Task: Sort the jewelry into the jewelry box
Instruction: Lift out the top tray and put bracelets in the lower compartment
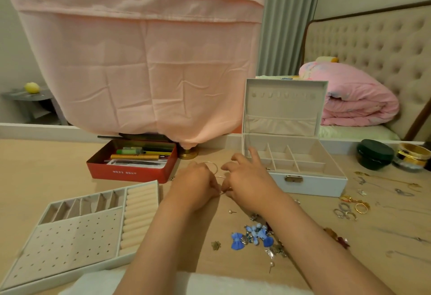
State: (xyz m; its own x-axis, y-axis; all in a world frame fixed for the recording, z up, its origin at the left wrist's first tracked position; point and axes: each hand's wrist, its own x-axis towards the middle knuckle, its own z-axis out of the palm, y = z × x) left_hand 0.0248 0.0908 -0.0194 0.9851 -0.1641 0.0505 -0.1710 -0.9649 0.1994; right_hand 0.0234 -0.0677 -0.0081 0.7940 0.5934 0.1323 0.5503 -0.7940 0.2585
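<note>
While my left hand [196,185] and right hand [249,178] pinch the hoops [220,177], I judge pickup underway; next calls for a carry to the box [310,184]

We log both hands meeting at mid-table: left hand [196,185] and right hand [247,181] each pinch the thin gold hoops [219,177] between them. The white jewelry box [307,184] stands open just right of the hands. A divided tray [81,231] lies near left. Blue bow earrings [251,237] and gold rings [361,208] are scattered near right.
</note>
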